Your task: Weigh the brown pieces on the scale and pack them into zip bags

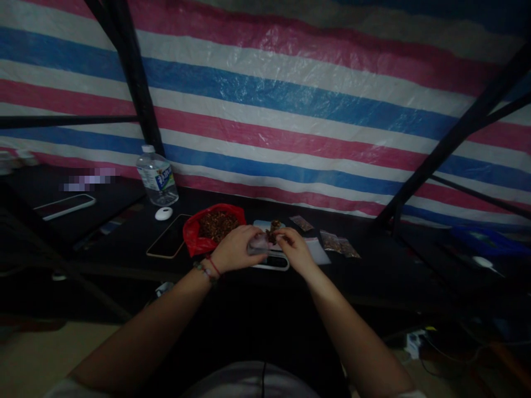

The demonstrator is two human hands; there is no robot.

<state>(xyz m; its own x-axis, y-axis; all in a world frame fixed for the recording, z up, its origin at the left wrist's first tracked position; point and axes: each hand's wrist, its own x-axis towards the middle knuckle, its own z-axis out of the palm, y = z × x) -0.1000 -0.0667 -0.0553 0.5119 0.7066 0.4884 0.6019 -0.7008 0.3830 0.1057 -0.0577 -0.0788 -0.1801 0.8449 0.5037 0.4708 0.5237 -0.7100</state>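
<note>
My left hand [237, 247], with a red string and a beaded bracelet at the wrist, is closed around a small clear plastic cup [258, 244] tilted toward the right. At the cup's mouth are brown dried bits [271, 234]. My right hand [295, 250] has its fingers bent together against these bits; what they pinch is too small and dark to make out. Both hands are over a small white scale [271, 264], partly hidden beneath them. Left of my left hand, an open red plastic bag [191, 235] is full of brown dried bits [218, 224].
Small filled clear bags [301, 223] lie behind and right of my right hand, beside flat clear bags [318, 252]. A phone [168, 237], a white oval object [164, 213] and a plastic bottle [157, 179] stand left. Black metal posts [139, 83] frame the striped sheet [282, 110].
</note>
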